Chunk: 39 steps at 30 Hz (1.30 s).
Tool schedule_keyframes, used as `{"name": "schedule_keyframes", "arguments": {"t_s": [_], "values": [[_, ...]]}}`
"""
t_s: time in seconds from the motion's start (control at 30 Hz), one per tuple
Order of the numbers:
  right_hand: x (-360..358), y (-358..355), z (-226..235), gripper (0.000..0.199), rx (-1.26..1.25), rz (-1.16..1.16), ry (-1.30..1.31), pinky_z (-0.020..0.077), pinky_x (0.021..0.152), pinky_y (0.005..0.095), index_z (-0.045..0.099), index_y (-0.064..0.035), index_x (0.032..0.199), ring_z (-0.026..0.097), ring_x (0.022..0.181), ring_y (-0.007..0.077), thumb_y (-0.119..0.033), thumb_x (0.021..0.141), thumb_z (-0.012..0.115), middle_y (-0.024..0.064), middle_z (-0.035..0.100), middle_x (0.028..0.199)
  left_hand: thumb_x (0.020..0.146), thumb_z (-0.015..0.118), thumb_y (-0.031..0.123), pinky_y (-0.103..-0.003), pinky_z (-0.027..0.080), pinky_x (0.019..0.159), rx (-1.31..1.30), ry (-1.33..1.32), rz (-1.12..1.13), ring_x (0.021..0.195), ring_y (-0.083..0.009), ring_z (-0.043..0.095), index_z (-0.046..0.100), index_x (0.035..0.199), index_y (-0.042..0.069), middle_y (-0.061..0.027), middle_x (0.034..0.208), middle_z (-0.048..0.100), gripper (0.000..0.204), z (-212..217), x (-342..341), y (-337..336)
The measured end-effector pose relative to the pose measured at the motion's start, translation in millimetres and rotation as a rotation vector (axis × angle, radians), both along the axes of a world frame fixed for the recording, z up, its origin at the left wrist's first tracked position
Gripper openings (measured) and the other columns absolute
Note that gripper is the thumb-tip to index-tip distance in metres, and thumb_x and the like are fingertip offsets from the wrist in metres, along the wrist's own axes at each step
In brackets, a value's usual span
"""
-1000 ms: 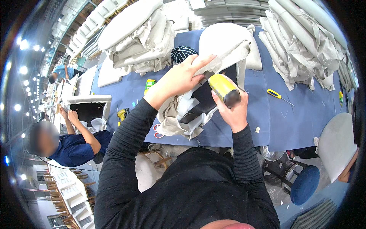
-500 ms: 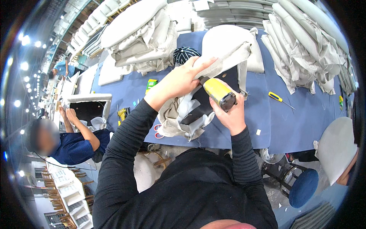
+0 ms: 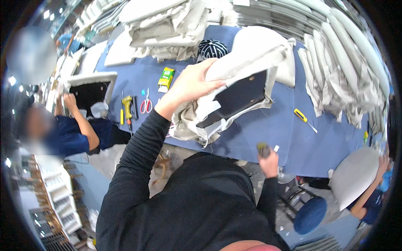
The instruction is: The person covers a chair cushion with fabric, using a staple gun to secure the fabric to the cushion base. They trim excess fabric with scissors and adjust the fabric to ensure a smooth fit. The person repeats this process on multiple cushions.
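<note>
Blue-covered counter (image 3: 251,129) in a crowded workshop, stacked pale padded pieces (image 3: 163,29) at eleven o'clock from mid-view. Near the middle, toward one o'clock, lies a cloth-wrapped panel (image 3: 243,94) with black backing, its long axis running from eight to two o'clock. The wearer's left hand (image 3: 188,85) is nearer, touching the panel's pale fabric; thumb and forefinger sit apart, but whether they pinch the cloth cannot be told. From that hand, the panel lies toward three o'clock. The right hand (image 3: 269,162), well apart at four o'clock, has its fingers curled around a blurred tool (image 3: 263,149); from there, the panel lies toward eleven.
</note>
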State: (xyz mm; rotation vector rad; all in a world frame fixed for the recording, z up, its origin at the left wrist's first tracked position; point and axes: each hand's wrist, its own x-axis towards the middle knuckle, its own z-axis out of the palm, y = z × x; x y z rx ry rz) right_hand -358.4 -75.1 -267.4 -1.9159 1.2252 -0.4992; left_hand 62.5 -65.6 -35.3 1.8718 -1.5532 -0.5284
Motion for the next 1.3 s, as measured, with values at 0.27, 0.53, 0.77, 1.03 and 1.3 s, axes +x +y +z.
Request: {"name": "schedule_keyframes", "arguments": {"t_s": [0.27,0.53,0.77,1.03,1.3], "values": [[-181.7,119.9,20.4,0.038,0.400,-0.241,0.466,0.0590,0.076,0.0441,0.070,0.0098,0.107,0.076,0.092,0.0341,-0.012,0.079,0.084,0.0242,0.077,0.102,0.079,0.083,0.021,-0.051,0.054,0.112,-0.095,-0.143,-0.438,0.137,-0.0505,0.059,0.044,0.166,0.018,-0.0292,0.163,0.047,0.096,-3.2,-110.6,0.5],[-153.6,40.6,183.0,0.065,0.583,-0.341,-0.888,0.0476,0.054,0.0217,0.040,-0.0097,0.165,0.056,0.066,0.0066,-0.029,0.110,0.069,0.0122,0.066,0.128,0.072,0.082,0.010,-0.074,0.044,0.110,-0.144,0.064,-0.507,0.159,-0.0494,0.034,0.052,0.163,0.027,-0.0186,0.179,0.024,0.097,-37.1,-176.5,25.1],[15.5,-70.6,216.2,0.072,0.796,0.381,-1.797,0.0574,0.053,0.0290,0.035,-0.0136,0.169,0.059,0.068,0.0116,-0.030,0.108,0.068,0.0153,0.044,0.144,0.087,0.081,0.019,-0.050,0.053,0.109,-0.379,0.664,-0.419,0.131,-0.0397,0.066,0.068,0.144,0.009,-0.0165,0.141,0.069,0.059,-46.7,-135.1,5.1],[212.0,-39.5,245.1,0.070,0.357,-0.111,-1.593,0.0573,0.094,0.0425,0.044,-0.0038,0.162,0.064,0.108,0.0267,-0.037,0.103,0.063,0.0206,0.051,0.145,0.093,0.076,0.029,-0.041,0.060,0.068,-0.459,0.149,-0.182,0.076,-0.0306,0.077,0.068,0.124,-0.005,-0.0150,0.082,0.074,0.047,67.1,-97.6,40.6],[189.5,-110.9,223.3,0.050,0.541,-0.042,-1.308,0.0477,0.118,0.0448,0.059,-0.0071,0.151,0.057,0.146,0.0242,-0.036,0.111,0.059,0.0108,0.060,0.159,0.078,0.078,0.028,-0.043,0.056,0.057,-0.519,-0.392,0.026,0.069,-0.0289,0.077,0.076,0.074,0.007,-0.0116,0.074,0.073,0.022,55.2,-61.0,15.1]]}}
